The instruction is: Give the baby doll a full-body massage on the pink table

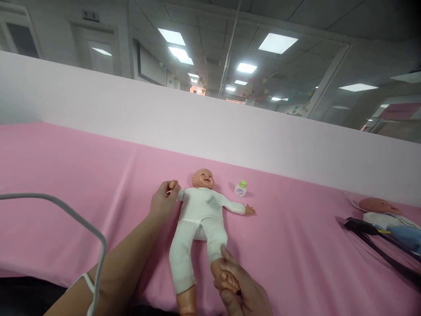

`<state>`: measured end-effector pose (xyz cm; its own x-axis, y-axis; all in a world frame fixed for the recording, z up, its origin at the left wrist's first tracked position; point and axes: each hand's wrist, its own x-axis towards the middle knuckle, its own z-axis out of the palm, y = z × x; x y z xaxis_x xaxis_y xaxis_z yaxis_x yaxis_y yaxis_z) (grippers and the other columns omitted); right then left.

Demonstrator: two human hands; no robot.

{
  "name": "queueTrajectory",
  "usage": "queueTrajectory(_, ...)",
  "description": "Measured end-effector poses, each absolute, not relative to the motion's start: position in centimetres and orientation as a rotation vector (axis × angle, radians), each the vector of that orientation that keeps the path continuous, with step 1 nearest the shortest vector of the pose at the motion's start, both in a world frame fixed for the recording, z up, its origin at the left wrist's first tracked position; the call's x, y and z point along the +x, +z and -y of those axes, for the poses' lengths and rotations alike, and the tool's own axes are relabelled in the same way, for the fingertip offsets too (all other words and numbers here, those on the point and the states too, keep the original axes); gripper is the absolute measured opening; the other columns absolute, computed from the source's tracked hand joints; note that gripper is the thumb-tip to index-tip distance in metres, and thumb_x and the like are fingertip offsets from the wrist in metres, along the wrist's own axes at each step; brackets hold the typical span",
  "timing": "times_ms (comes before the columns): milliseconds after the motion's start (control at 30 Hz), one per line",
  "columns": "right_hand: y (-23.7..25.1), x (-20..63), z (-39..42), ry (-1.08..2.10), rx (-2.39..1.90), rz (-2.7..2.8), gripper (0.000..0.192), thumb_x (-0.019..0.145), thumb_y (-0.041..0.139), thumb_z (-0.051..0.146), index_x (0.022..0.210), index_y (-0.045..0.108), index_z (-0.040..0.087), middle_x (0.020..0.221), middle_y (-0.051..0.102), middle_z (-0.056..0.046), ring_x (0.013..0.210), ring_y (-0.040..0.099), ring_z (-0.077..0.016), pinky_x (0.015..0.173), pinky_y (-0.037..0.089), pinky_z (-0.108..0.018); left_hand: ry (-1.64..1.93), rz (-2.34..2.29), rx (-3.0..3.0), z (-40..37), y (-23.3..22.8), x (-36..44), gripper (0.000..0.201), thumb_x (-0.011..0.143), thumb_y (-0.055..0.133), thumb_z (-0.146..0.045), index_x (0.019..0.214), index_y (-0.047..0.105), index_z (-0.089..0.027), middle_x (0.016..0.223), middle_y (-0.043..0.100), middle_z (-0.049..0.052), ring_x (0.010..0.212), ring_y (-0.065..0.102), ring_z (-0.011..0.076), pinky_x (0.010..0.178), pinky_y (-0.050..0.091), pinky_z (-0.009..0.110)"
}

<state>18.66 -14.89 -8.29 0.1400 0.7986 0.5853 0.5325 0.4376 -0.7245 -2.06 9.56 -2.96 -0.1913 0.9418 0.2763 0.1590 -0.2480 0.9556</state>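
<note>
A baby doll [199, 215] in a white one-piece suit lies on its back on the pink sheet [82, 175], head toward the far wall. My left hand [163, 202] grips the doll's raised arm at the wrist, beside its head. My right hand [240, 289] holds the doll's bare foot near the front edge. The doll's other arm lies stretched out to the right and its other leg points toward me.
A small white bottle with a green cap [241, 188] lies just right of the doll's head. At far right lie a second doll [378, 206], blue cloth and a black strap [378, 245]. A grey cable [66, 210] loops at left. A white partition [197, 127] backs the surface.
</note>
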Motion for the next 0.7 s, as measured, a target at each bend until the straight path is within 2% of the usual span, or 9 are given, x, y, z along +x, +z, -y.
queueTrajectory(167, -5.4, 18.7, 12.4, 0.396, -1.185, 1.573, 0.048, 0.099, 0.057, 0.057, 0.134, 0.065, 0.025, 0.15, 0.059, -0.016, 0.123, 0.07, -0.031, 0.088, 0.065, -0.034, 1.345, -1.324, 1.851, -8.1, -2.6, -0.7, 0.018, 0.09, 0.063, -0.038, 0.102, 0.073, -0.028, 0.1, 0.076, 0.002, 0.089, 0.067, 0.0233, 0.075, 0.048, 0.031)
queueTrajectory(333, -2.9, 18.7, 10.0, 0.372, -1.203, 1.687, 0.038, 0.102, 0.056, 0.045, 0.133, 0.065, 0.026, 0.143, 0.066, -0.012, 0.137, 0.059, -0.031, 0.097, 0.062, -0.036, 1.219, -1.233, 2.164, -7.6, -2.9, -0.5, 0.024, 0.092, 0.058, -0.032, 0.11, 0.071, -0.025, 0.11, 0.075, 0.004, 0.1, 0.067, 0.0234, 0.086, 0.05, 0.035)
queueTrajectory(500, -2.6, 18.5, 7.5, 0.392, -1.241, 1.617, 0.035, 0.104, 0.052, 0.042, 0.13, 0.067, 0.023, 0.142, 0.066, -0.012, 0.121, 0.071, -0.029, 0.102, 0.06, -0.042, 1.146, -1.195, 2.254, -7.4, -3.0, -0.3, 0.027, 0.092, 0.057, -0.03, 0.116, 0.07, -0.027, 0.12, 0.074, 0.005, 0.115, 0.065, 0.0267, 0.095, 0.05, 0.038)
queueTrajectory(600, -2.9, 18.6, 6.9, 0.395, -1.213, 1.571, 0.039, 0.103, 0.054, 0.042, 0.136, 0.064, 0.022, 0.146, 0.063, -0.014, 0.122, 0.07, -0.0288, 0.099, 0.061, -0.041, 1.149, -1.197, 2.216, -7.7, -3.2, -0.3, 0.031, 0.096, 0.054, -0.034, 0.122, 0.069, -0.027, 0.125, 0.073, 0.006, 0.118, 0.064, 0.0274, 0.098, 0.048, 0.04)
queueTrajectory(700, -3.3, 18.8, 7.5, 0.368, -1.193, 1.582, 0.038, 0.103, 0.056, 0.041, 0.135, 0.065, 0.024, 0.146, 0.063, -0.013, 0.129, 0.066, -0.0283, 0.103, 0.059, -0.04, 1.202, -1.258, 2.088, -8.3, -3.3, -0.5, 0.033, 0.096, 0.053, -0.038, 0.122, 0.069, -0.026, 0.122, 0.074, 0.006, 0.113, 0.066, 0.0277, 0.095, 0.05, 0.04)
